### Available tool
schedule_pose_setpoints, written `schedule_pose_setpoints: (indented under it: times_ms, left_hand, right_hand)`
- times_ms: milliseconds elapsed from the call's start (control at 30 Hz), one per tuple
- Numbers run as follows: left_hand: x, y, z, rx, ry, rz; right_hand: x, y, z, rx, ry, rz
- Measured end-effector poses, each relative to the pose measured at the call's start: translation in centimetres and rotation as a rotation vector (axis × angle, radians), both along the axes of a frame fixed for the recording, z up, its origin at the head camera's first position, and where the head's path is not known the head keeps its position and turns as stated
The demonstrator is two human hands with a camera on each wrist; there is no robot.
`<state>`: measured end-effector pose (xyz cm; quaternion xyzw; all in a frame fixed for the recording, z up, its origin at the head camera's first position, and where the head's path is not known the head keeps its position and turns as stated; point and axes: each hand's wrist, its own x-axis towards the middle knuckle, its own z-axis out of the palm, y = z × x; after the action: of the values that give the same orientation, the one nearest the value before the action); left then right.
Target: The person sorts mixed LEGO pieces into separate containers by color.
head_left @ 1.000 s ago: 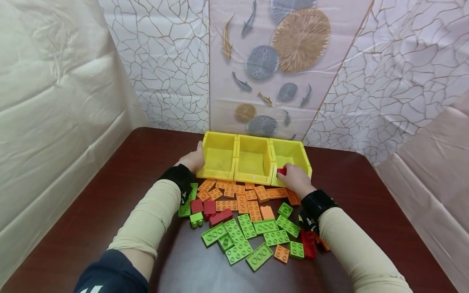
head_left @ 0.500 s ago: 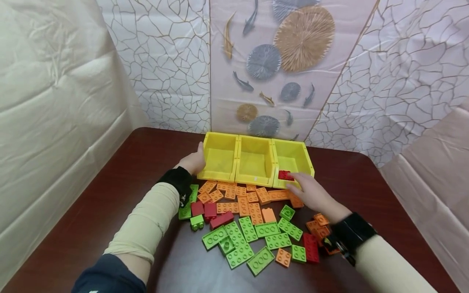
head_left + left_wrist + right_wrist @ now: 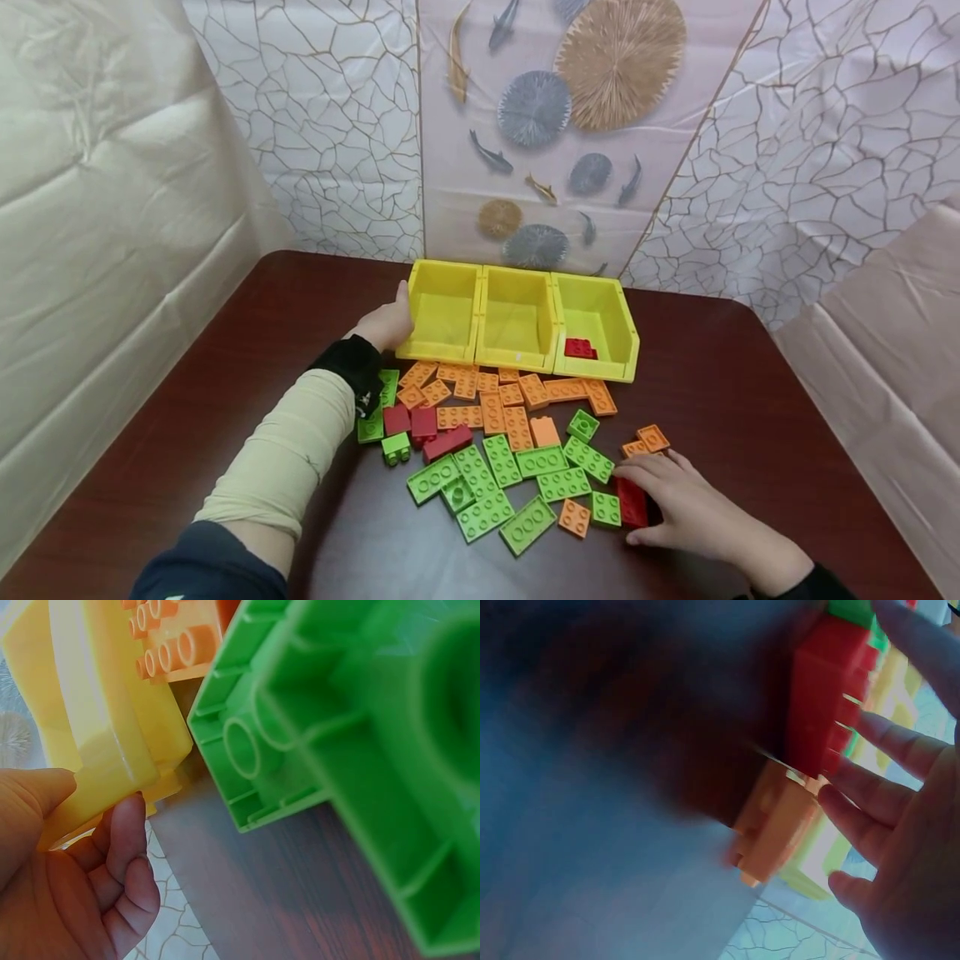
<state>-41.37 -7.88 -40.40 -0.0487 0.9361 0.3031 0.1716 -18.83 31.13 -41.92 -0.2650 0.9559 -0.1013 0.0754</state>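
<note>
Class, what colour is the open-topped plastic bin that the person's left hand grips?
The open-topped plastic bin is yellow, seen best in the head view.

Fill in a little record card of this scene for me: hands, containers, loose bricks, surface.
Left hand: grips the left end of the bins
Right hand: fingers extended around a red studded plastic brick; contact unclear
Containers: three yellow open-topped plastic bins in a row
Right bin: holds red studded plastic, perhaps more than one piece
Loose bricks: orange plastic bricks, mostly nearest the bins; green plastic bricks, mostly nearer the person; a few red ones
Surface: dark reddish-brown glossy tabletop
</note>
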Motion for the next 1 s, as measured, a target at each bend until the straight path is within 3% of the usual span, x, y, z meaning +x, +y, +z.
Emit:
schedule_pose_setpoints:
  times_ms: [100, 233, 467, 600, 767, 1000]
  left_hand:
    - [-0.2, -0.1, 0.0, -0.005, -0.003, -0.006]
    - [-0.4, 0.0, -0.1, -0.015, -0.005, -0.015]
    - [-0.2, 0.1, -0.4, 0.02, -0.033, 0.021]
    - [-0.1, 0.0, -0.5, 0.022, -0.047, 0.03]
    - [-0.1, 0.0, -0.4, 0.01, -0.043, 0.022]
    - [-0.2, 0.2, -0.2, -0.03, 0.021, -0.048]
  right_hand:
    - [0.2, -0.1, -0.3, 0.022, 0.068, 0.009]
    - [0.2, 0.0, 0.2, 0.021, 0.087, 0.007]
    - [-1.1, 0.3, 3.1, -0.058, 0.037, -0.061]
    - [-3.6, 0.2, 4.6, -0.103, 0.029, -0.122]
    - [-8.0, -0.5, 5.8, -0.14, 0.064, -0.244]
    - [-13.3, -2.4, 5.9, -0.15, 0.018, -0.4]
